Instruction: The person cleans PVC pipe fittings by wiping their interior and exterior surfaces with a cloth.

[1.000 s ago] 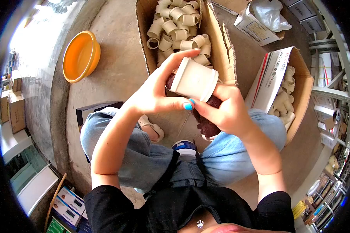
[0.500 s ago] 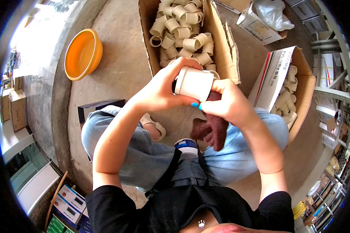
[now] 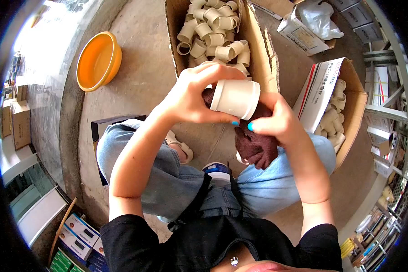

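Observation:
A cream plastic pipe fitting (image 3: 235, 98) lies sideways between my hands, above my knees. My left hand (image 3: 199, 93) is wrapped round its left rim, thumb below and fingers over the top. A dark brown cloth (image 3: 257, 147), which looks like a knitted glove, hangs below the fitting's right end, and a bit of brown also shows at its left opening. My right hand (image 3: 276, 120) grips the cloth at the fitting's right end, its thumb on the cloth; some of its fingers are hidden behind. Just beyond my hands stands a cardboard box (image 3: 264, 68) of similar fittings (image 3: 213, 40).
On the floor at the left is an orange basin (image 3: 99, 61). A second box (image 3: 354, 97) of fittings stands by my right knee. Farther off is a carton (image 3: 302, 34) with a plastic bag (image 3: 320, 20). A white and blue tub (image 3: 217, 170) sits between my legs.
The fitting has shifted a little right and down from half a second ago. My right thumb has moved away from my left thumb, and the brown cloth hangs farther right.

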Tool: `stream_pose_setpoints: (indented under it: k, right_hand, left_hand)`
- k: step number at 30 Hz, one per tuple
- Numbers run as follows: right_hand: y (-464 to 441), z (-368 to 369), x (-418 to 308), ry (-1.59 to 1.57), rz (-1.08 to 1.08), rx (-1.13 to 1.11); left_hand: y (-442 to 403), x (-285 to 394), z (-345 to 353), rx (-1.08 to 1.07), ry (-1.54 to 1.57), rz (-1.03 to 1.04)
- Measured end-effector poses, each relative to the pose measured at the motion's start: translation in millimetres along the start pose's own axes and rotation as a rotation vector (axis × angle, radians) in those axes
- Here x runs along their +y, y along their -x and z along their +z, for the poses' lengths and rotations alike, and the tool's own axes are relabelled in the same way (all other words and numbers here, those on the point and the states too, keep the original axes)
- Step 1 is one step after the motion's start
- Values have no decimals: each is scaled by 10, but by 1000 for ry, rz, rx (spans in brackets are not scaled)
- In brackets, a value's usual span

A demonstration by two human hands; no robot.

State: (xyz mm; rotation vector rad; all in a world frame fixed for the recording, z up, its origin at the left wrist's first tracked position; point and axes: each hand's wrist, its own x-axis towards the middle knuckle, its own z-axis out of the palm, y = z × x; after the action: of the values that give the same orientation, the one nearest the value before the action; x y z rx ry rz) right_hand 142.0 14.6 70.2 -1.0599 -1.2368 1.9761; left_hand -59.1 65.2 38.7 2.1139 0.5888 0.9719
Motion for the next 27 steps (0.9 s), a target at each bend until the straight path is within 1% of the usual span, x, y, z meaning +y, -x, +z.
stream_pose_setpoints:
  k: [2, 3, 6, 7, 10, 11, 14, 15, 16, 18, 19, 20, 22, 23, 25, 26, 27]
  right_hand:
    - [0, 83, -16, 272, -153, -11]
    - [0, 107, -15, 304, -201, -13]
    - [-50, 15, 99, 909, -560, 56]
    - [-77, 18, 103, 1008, -622, 114]
    - [-94, 34, 178, 1047, -565, 181]
    - [-99, 31, 194, 998, -530, 168]
    - [-47, 16, 76, 453, -99, 84]
    - [-60, -27, 80, 389, -136, 37]
    - [-35, -26, 17, 213, -20, 23]
    - [-23, -2, 114, -301, 102, 93]
    - [3, 41, 63, -503, 157, 122]
    - [5, 17, 74, -590, 174, 119]
    - [21, 77, -42, -572, 188, 195]
    - [4, 80, -37, -448, 112, 184]
    - [-31, 66, -15, -203, -43, 165]
    - [-27, 61, -55, -20, -106, 176]
    - [-11, 74, -55, 175, -186, 211]
  left_hand:
    - [30, 33, 11, 31, 174, -117]
    - [63, 63, 5, -20, 240, -289]
    - [53, 173, 55, 55, 426, -561]
    - [37, 197, 57, 70, 483, -624]
    - [33, 147, 80, 84, 484, -610]
    - [24, 150, 75, 71, 486, -590]
    - [56, -14, 91, 6, 134, -229]
    - [21, -33, 65, -8, 93, -72]
    - [28, -43, 66, -5, 47, -27]
    - [60, -70, 80, 6, -47, 61]
    - [55, -71, 73, 0, -121, 127]
    - [64, -64, 87, 15, -167, 156]
    - [58, -52, 108, 48, -264, 218]
    - [57, -57, 89, 9, -260, 224]
    - [58, -38, 132, 82, -125, 102]
    - [63, -14, 160, 116, -55, 43]
    - [55, 90, 134, 113, 180, -130]
